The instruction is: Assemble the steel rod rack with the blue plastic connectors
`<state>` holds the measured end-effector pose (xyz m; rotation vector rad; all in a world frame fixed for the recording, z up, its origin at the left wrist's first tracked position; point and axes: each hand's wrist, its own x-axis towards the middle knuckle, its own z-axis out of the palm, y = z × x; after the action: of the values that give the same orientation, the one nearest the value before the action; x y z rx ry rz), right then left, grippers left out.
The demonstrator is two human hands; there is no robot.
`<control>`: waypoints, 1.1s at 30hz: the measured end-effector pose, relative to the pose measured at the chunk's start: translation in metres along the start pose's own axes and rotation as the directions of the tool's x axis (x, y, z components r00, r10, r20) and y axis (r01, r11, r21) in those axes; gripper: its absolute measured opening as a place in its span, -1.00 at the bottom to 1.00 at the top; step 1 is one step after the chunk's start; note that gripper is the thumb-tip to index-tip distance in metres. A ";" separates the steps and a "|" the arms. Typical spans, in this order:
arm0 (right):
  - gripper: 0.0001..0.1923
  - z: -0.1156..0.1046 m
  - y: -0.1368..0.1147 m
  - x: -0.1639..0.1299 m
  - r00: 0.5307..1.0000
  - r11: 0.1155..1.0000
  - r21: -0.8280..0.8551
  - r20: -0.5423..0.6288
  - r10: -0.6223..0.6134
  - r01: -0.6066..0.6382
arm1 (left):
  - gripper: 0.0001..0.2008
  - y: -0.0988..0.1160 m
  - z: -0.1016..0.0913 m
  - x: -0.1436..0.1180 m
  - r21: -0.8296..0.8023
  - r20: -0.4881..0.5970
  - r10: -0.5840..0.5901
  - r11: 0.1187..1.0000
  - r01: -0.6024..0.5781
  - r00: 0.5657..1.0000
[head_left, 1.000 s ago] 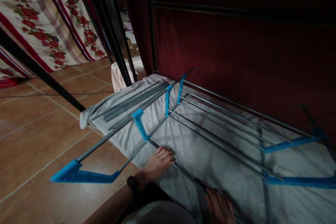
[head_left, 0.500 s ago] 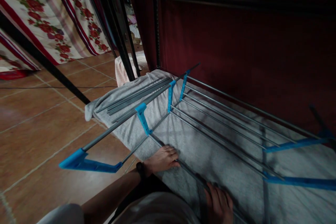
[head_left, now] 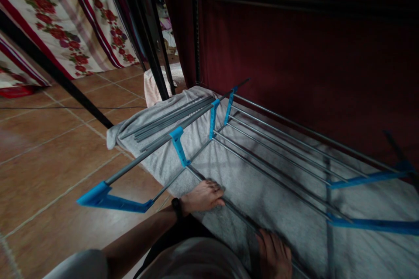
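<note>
I have my left hand (head_left: 203, 195) closed over a grey metal tube (head_left: 238, 215), its fingers curled and pressed together, and my right hand (head_left: 275, 253) bent over the same tube, nearer to me, those fingers side by side too; I can't tell where the right thumb sits. The tube belongs to a tubular rack (head_left: 212, 118) spread ahead of both sets of fingers, lying on a grey blanket (head_left: 193, 185). Just beyond my left fingers, a near blue bracket (head_left: 178, 146) takes the tube's far end; off to their left, an end bracket (head_left: 97, 195) juts past the blanket's edge above the tiled floor (head_left: 65, 170). Farther ahead of my left fingers lies a bundle of loose tubes (head_left: 175, 120). Ahead and right of my right fingers, parallel rods run to a right-hand bracket (head_left: 376, 225). A maroon panel (head_left: 294, 65) stands behind everything, well beyond my fingertips.
</note>
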<state>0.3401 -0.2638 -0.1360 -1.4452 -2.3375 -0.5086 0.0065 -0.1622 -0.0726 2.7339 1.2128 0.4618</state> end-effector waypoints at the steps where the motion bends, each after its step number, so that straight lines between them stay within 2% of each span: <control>1: -0.69 0.000 -0.001 0.000 1.000 1.000 0.006 0.004 0.016 -0.016 | -0.50 0.000 -0.001 0.000 -0.003 0.006 -0.005 1.000 0.005 1.000; 4: -0.71 0.001 0.001 0.000 1.000 1.000 0.013 -0.005 0.003 -0.003 | -0.50 0.000 -0.002 0.001 -0.012 0.028 -0.017 1.000 0.017 0.999; 10: -0.77 -0.002 0.010 0.005 0.992 0.994 0.014 -0.067 -0.112 0.113 | -0.52 0.000 -0.003 0.003 -0.035 0.047 -0.020 0.999 0.022 0.999; 15: -0.78 -0.009 0.006 0.012 0.990 0.993 0.032 -0.085 -0.111 0.114 | -0.53 0.000 -0.002 0.003 -0.033 0.046 -0.019 0.999 0.021 0.999; 20: -0.74 -0.014 0.003 0.013 0.992 0.993 0.008 -0.047 -0.113 0.114 | -0.52 0.001 -0.005 0.004 -0.024 0.041 -0.028 0.999 0.029 0.999; 28: -0.70 -0.009 0.021 -0.011 0.989 0.990 -0.064 -0.076 -0.129 0.124 | -0.50 -0.001 -0.010 0.004 0.040 0.056 0.018 0.999 -0.020 0.998; 33: -0.73 -0.005 0.027 -0.022 0.996 0.990 -0.106 -0.014 -0.090 0.088 | -0.49 -0.004 -0.004 0.006 0.040 0.081 0.006 0.999 -0.009 0.997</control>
<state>0.3743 -0.2717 -0.1391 -1.3789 -2.4018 -0.6757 0.0062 -0.1553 -0.0684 2.7623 1.2052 0.3281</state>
